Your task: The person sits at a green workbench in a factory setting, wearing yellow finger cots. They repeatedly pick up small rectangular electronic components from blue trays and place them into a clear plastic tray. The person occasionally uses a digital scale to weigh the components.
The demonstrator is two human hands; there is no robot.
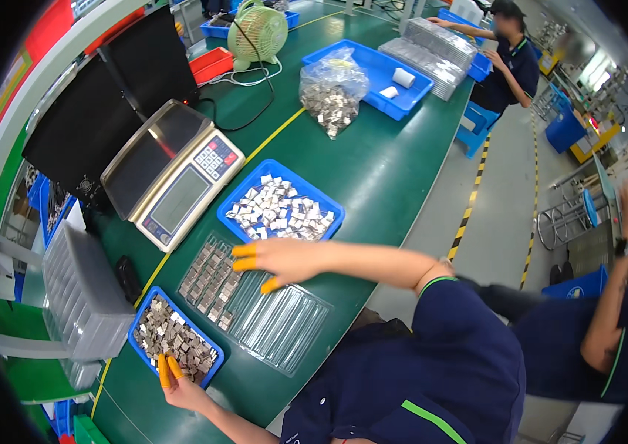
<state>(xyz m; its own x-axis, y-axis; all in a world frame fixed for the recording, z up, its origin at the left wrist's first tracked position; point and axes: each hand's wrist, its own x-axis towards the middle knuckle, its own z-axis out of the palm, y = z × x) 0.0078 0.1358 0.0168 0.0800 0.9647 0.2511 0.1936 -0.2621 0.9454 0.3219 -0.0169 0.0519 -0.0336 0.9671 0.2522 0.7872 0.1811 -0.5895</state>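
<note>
My left hand (183, 391), two fingers in yellow finger cots, reaches over the near edge of a small blue tray (218, 364) filled with small grey-brown metallic pieces (173, 334). Those fingers are stretched out, touching or just above the pieces, and nothing shows in them. Over a clear plastic blister tray (284, 329) is my right hand (288, 259), also in yellow finger cots, thumb and fingers apart with nothing visible between them. Rows of grey pieces (212, 281) fill the left part of that tray; its right part shows bare grooves. Just beyond, a larger blue tray (340, 222) holds white pieces (273, 207).
A weighing scale (181, 192) stands left of the trays, with stacked clear trays (85, 288) nearer. Farther back are a bag of pieces (332, 96), a blue bin (410, 103) and a green fan (258, 33). Other people stand at the far right (510, 66) and near right (610, 325).
</note>
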